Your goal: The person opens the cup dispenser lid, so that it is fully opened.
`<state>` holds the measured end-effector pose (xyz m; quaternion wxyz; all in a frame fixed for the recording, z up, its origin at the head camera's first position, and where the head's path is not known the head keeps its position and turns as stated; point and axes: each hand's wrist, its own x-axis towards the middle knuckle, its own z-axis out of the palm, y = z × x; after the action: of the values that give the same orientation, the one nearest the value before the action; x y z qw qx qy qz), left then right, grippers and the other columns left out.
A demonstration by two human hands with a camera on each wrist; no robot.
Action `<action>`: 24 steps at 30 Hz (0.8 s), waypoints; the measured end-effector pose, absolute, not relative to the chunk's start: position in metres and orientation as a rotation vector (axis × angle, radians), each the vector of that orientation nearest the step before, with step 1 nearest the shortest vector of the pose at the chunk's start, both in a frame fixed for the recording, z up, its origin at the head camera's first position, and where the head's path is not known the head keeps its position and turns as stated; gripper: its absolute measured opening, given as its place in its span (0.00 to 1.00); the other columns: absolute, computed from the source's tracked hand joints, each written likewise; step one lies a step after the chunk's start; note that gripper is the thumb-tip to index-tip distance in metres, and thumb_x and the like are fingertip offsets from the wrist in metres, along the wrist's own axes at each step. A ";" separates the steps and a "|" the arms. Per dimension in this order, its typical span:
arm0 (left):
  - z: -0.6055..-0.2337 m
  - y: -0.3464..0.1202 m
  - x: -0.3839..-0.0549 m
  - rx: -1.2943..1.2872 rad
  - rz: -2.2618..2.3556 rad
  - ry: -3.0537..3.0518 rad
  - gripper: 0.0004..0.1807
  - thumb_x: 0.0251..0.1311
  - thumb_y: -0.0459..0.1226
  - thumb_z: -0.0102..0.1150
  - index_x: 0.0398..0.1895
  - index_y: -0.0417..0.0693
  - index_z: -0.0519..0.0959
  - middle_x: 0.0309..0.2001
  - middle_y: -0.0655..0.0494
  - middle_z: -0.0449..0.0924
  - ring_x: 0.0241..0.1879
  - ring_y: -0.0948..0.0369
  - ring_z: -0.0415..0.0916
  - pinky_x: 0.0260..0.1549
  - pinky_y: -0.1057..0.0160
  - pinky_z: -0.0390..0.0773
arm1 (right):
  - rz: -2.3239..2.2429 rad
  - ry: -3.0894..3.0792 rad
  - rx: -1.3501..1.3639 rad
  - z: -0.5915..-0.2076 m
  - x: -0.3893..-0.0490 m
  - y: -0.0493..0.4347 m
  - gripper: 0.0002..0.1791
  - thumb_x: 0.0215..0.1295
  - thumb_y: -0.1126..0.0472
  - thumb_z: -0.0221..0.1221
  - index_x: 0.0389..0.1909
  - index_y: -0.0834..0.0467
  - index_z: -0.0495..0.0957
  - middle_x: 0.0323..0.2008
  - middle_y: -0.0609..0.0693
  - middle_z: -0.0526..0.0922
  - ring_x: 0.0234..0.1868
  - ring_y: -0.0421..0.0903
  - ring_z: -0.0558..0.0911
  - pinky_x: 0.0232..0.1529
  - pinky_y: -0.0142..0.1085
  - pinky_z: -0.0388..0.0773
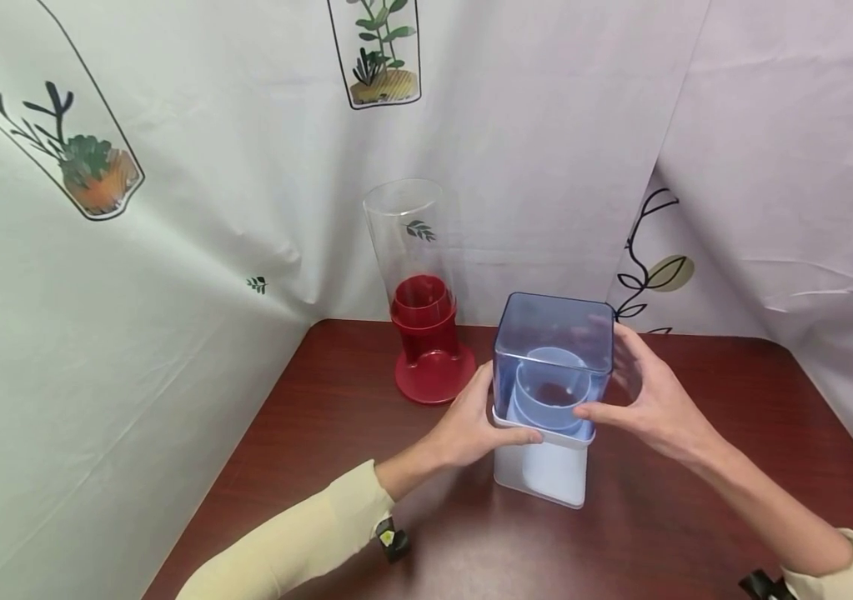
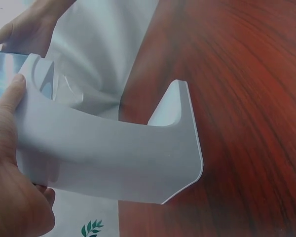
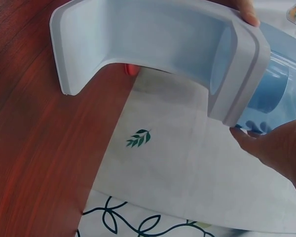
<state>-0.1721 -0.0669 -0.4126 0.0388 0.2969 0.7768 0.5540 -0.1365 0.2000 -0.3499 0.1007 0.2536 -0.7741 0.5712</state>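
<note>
A square, see-through blue container (image 1: 512, 333) sits in the collar of a white C-shaped stand (image 1: 561, 475), right of the middle in the head view. A round tube shows inside the container. My left hand (image 1: 467, 429) grips the stand's collar from the left, thumb across the front. Over on the right, my right hand (image 1: 659, 408) holds the container's side between thumb and fingers; some of its fingers are hidden behind it. The left wrist view shows the stand's curved back (image 2: 103, 153). In the right wrist view its open side and flat foot (image 3: 84, 49) appear.
Behind and to the left, a red stand (image 1: 437, 379) holds a tall clear cylinder (image 1: 403, 225) on the brown wooden table (image 1: 306, 500). White cloth (image 1: 531, 167) printed with plants hangs along the table's back and sides.
</note>
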 end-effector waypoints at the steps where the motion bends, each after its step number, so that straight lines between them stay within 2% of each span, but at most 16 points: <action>1: -0.413 -0.066 -0.171 0.903 1.698 2.391 0.51 0.53 0.46 0.81 0.77 0.69 0.60 0.66 0.65 0.70 0.64 0.64 0.71 0.59 0.61 0.80 | 1.680 -2.292 0.746 -0.350 -0.136 0.200 0.57 0.50 0.76 0.79 0.80 0.56 0.60 0.66 0.47 0.77 0.62 0.37 0.80 0.63 0.23 0.73; 14: -0.415 -0.064 -0.162 0.849 1.623 2.533 0.52 0.53 0.55 0.79 0.78 0.71 0.58 0.66 0.67 0.69 0.63 0.66 0.69 0.60 0.60 0.79 | 1.658 -2.360 0.708 -0.349 -0.137 0.199 0.51 0.56 0.72 0.77 0.78 0.55 0.62 0.62 0.52 0.78 0.57 0.41 0.83 0.58 0.26 0.78; 24: -0.409 -0.065 -0.176 0.975 1.738 2.252 0.50 0.55 0.42 0.79 0.77 0.68 0.58 0.66 0.65 0.71 0.64 0.63 0.73 0.59 0.59 0.81 | 1.679 -2.349 0.725 -0.347 -0.138 0.199 0.50 0.55 0.72 0.77 0.77 0.56 0.63 0.61 0.51 0.78 0.57 0.41 0.84 0.57 0.27 0.79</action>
<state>-0.1760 -0.0653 -0.4091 0.0672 0.3235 0.7473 0.5766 -0.1377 0.1991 -0.3467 0.0821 0.2427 -0.7864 0.5621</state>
